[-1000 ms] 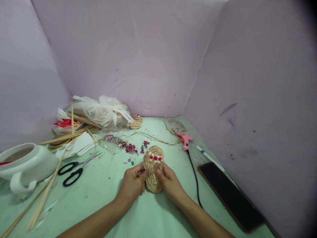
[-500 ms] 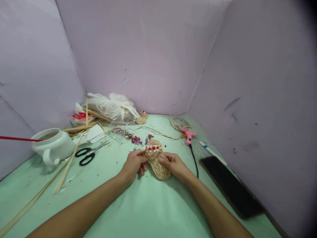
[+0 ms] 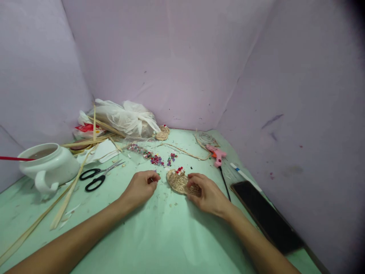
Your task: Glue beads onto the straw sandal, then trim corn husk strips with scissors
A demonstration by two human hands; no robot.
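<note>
A small woven straw slipper (image 3: pixel 178 183), with red and white beads on its strap, lies flat on the table. My right hand (image 3: pixel 205 192) grips its right end between thumb and fingers. Apart from the slipper, to its left, my left hand (image 3: pixel 142 186) is closed in a pinch; anything between those fingertips is too small to make out. Loose coloured beads (image 3: pixel 156 159) are scattered just beyond both hands. Farther back, beside the plastic bag, sits a second woven piece (image 3: pixel 162 134) with a red bead on it.
Black-handled scissors (image 3: pixel 97 182) and a white pot (image 3: pixel 61 167) stand left, with straw strips (image 3: pixel 64 203) beside them. A pink glue gun (image 3: pixel 218 155) lies right, its cord running toward a black phone (image 3: pixel 265 217). A white plastic bag (image 3: pixel 125 118) rests against the back wall.
My left hand has let go of the slipper and moved left. The slipper has turned and now lies flatter on the table, with my right hand still on it.
</note>
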